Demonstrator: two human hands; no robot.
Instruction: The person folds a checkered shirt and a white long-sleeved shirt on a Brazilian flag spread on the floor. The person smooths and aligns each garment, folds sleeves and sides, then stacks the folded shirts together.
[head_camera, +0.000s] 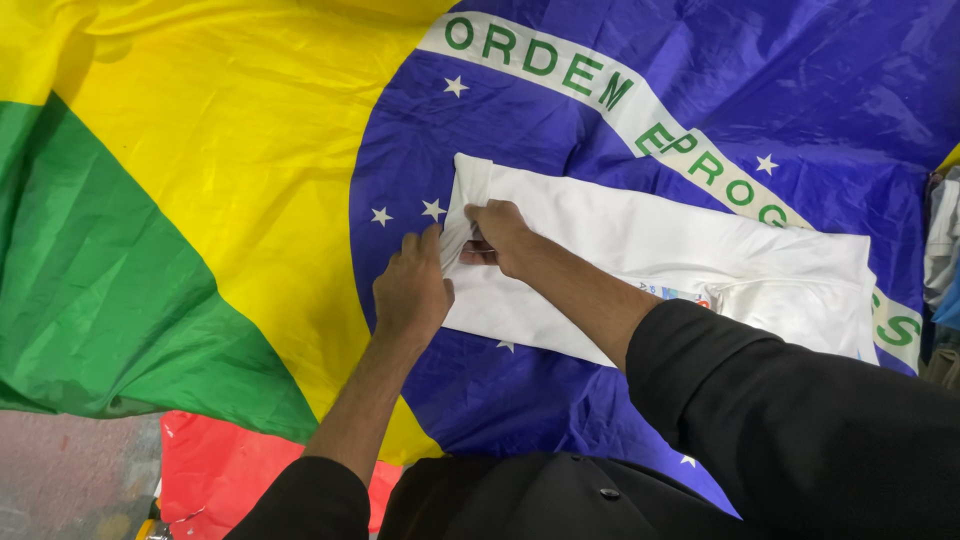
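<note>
Black sleeves (800, 420) fill the near edge, and past them everything rests on 1 big flag (220, 200) spread flat, with green at its left edge, yellow through the middle and a blue disc with white stars on the right. Red cloth (215, 470) shows under the flag's near edge, and other fabric (942, 240) is bunched at its far right edge.

On the blue disc lies a folded white garment (650, 250), a long strip running from the disc's centre out toward the right edge, with a small printed label showing near the right forearm.

Both hands work the strip's left end. The left hand (410, 290) is closed, pinching the end's edge between thumb and fingers. The right hand (503, 237) lies on top with fingers curled, seemingly tucked into the fold; its exact grip is hidden.

Judging from this, the fold would go best if the 2 hands kept the end's corners level, held the layers together, and pressed the crease flat against the flag without dragging the slick cloth beneath into wrinkles.
</note>
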